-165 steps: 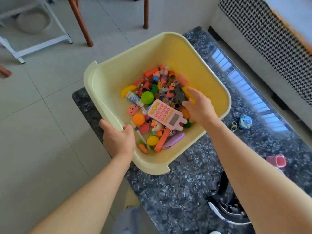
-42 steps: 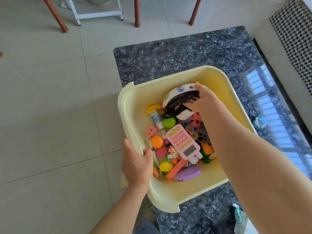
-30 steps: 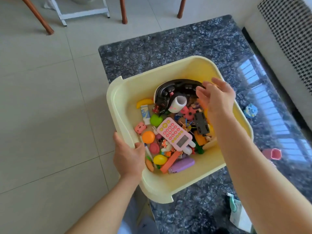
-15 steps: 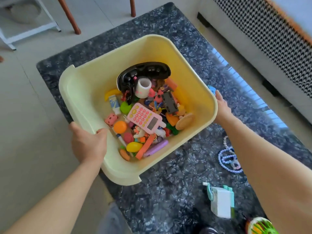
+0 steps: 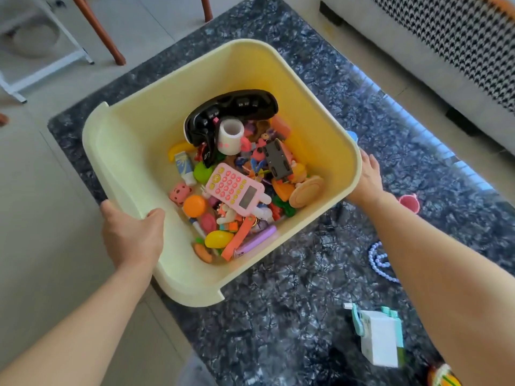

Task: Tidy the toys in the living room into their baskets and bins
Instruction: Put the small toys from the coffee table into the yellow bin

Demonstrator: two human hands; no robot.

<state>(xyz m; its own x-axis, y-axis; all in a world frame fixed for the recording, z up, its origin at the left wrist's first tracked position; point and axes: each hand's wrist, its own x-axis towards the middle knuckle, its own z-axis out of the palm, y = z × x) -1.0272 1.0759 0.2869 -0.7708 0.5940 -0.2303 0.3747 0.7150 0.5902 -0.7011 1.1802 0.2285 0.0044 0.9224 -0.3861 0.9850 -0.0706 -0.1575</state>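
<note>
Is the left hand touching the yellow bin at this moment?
Touching. The head view shows the left hand gripping the near-left rim of the yellow bin, thumb hooked over the inner edge and fingers wrapped under the lip.

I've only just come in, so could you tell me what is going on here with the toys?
A person is tidying toys into a yellow bin on a dark marble table. The left hand grips the bin's near rim; the right hand rests against its far side. The bin already holds a pink toy calculator and many small toys. A bead necklace and a white toy box lie on the table.
</note>
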